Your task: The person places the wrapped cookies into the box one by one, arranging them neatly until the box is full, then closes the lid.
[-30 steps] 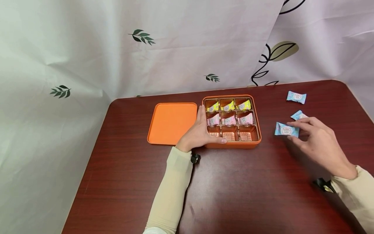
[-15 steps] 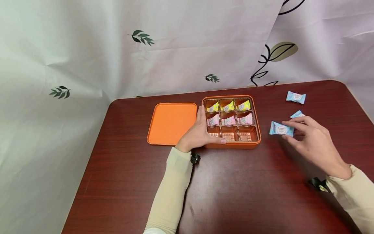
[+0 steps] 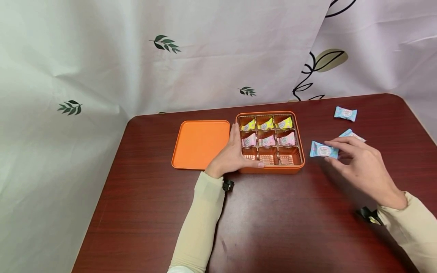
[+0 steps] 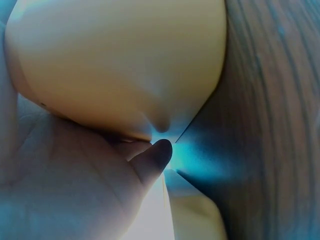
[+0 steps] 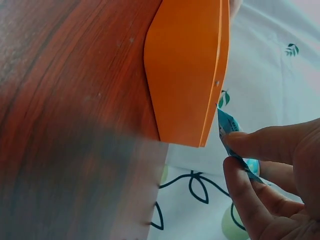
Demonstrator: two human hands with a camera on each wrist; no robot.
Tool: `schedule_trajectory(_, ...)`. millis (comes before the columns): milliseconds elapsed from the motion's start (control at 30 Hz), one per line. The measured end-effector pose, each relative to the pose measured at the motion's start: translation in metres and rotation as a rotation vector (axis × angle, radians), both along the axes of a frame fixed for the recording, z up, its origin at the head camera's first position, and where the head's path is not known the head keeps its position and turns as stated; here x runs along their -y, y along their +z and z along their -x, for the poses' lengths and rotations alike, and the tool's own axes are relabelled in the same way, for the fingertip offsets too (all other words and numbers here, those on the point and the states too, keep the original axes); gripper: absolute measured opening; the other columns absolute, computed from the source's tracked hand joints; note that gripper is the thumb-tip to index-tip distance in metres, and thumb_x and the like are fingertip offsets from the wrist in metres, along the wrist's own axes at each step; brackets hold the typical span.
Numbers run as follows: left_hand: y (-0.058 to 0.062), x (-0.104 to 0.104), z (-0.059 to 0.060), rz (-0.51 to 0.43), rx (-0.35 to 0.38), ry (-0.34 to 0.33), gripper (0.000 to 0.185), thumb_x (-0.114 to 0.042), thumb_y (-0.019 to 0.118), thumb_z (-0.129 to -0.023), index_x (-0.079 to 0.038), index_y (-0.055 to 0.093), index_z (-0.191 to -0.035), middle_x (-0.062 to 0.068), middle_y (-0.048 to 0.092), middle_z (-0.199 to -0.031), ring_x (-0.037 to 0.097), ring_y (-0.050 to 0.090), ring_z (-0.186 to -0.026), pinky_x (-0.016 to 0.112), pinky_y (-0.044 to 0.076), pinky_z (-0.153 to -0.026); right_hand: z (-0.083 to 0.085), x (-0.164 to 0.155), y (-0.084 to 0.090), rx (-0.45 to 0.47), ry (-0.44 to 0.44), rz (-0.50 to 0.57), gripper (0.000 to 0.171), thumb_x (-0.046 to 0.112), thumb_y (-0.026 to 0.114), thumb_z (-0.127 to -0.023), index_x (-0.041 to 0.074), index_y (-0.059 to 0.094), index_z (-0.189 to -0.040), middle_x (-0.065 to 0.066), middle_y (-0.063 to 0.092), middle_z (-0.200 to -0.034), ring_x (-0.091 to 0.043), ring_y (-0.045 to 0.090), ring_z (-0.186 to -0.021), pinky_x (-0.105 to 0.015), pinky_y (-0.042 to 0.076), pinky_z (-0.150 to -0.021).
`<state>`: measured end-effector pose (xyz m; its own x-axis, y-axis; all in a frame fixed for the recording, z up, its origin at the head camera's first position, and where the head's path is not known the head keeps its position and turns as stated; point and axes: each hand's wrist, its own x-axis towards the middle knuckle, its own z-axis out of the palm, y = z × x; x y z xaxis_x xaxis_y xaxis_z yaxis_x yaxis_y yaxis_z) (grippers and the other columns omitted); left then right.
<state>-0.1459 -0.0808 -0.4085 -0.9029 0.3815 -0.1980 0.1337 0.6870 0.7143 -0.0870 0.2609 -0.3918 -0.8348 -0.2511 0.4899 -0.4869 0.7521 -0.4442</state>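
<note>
In the head view, my right hand (image 3: 363,168) pinches a blue-wrapped candy (image 3: 322,150) between thumb and fingers, right of the orange box (image 3: 276,170). The right wrist view shows the candy (image 5: 227,125) edge-on near the box's corner. My left hand (image 3: 229,156) rests at the box's left side, fingers extended along it and thumb lying over the front rim. A divided tray in the box holds yellow-wrapped candies (image 3: 284,123) in the back row and pink-wrapped candies (image 3: 286,139) in the middle row. Bare compartments (image 3: 268,156) make up the front row.
An orange lid (image 3: 201,144) lies flat left of the box, partly behind the left wrist. Two more blue-wrapped candies lie on the right: one at the back (image 3: 345,113), another (image 3: 352,134) just beyond the right hand. A patterned cloth (image 3: 205,57) hangs behind the dark red table (image 3: 143,212).
My right hand has carried the pinched blue candy leftward toward the box, uncovering more of the candy behind it. The left hand and the box have stayed in place.
</note>
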Motion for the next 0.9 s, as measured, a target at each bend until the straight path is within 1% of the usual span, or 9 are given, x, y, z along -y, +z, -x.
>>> schedule_trajectory(267, 0.001, 0.001, 0.000, -0.002, 0.015, -0.002, 0.147, -0.060, 0.085, -0.071, -0.023, -0.030, -0.154, 0.000, -0.030, -0.164, 0.018, -0.008, -0.153, 0.041, 0.030, -0.117, -0.001, 0.006, 0.002, 0.012, 0.018, 0.015, 0.049, -0.005, 0.087, -0.067, 0.004, 0.075, -0.114, -0.004, 0.070, -0.110, 0.027, 0.049, -0.077, 0.001, 0.040, -0.074)
schedule_trajectory(400, 0.001, 0.001, 0.000, -0.007, 0.020, 0.000, 0.148, -0.060, 0.085, -0.071, -0.022, -0.030, -0.154, 0.001, -0.029, -0.164, 0.019, -0.005, -0.153, 0.041, 0.030, -0.117, -0.002, 0.010, 0.004, 0.014, 0.023, 0.023, 0.049, -0.006, 0.087, -0.067, 0.005, 0.075, -0.114, -0.004, 0.069, -0.110, 0.027, 0.049, -0.078, 0.001, 0.040, -0.074)
schedule_trajectory(600, 0.000, 0.000, 0.000, -0.011, 0.007, 0.005, 0.148, -0.060, 0.086, -0.070, -0.021, -0.030, -0.155, 0.003, -0.027, -0.165, 0.022, 0.001, -0.153, 0.042, 0.033, -0.115, -0.001, 0.015, 0.004, 0.021, 0.029, 0.035, 0.047, -0.006, 0.087, -0.068, 0.004, 0.075, -0.112, -0.005, 0.069, -0.110, 0.026, 0.050, -0.077, 0.001, 0.041, -0.073)
schedule_trajectory(733, 0.001, 0.000, -0.001, -0.009, 0.004, 0.004, 0.148, -0.058, 0.086, -0.070, -0.020, -0.029, -0.155, 0.004, -0.028, -0.165, 0.023, -0.002, -0.153, 0.043, 0.033, -0.115, 0.000, 0.019, 0.003, 0.029, 0.027, 0.028, 0.047, -0.004, 0.088, -0.067, 0.004, 0.075, -0.112, -0.005, 0.069, -0.110, 0.021, 0.053, -0.074, 0.000, 0.042, -0.071)
schedule_trajectory(833, 0.001, 0.000, -0.001, -0.003, 0.001, 0.004, 0.148, -0.059, 0.086, -0.070, -0.019, -0.029, -0.155, 0.004, -0.028, -0.165, 0.022, -0.005, -0.153, 0.043, 0.031, -0.116, 0.001, 0.023, 0.002, 0.038, 0.031, 0.026, 0.047, -0.003, 0.090, -0.067, 0.004, 0.076, -0.112, -0.006, 0.069, -0.111, 0.015, 0.057, -0.072, -0.001, 0.042, -0.071)
schedule_trajectory(900, 0.001, 0.000, -0.001, -0.005, 0.002, 0.005, 0.149, -0.059, 0.086, -0.070, -0.019, -0.029, -0.155, 0.004, -0.028, -0.165, 0.021, -0.006, -0.153, 0.043, 0.030, -0.117, 0.001, 0.025, 0.001, 0.042, 0.038, 0.029, 0.047, -0.002, 0.089, -0.068, 0.004, 0.075, -0.112, -0.006, 0.069, -0.111, 0.014, 0.058, -0.072, -0.001, 0.042, -0.071)
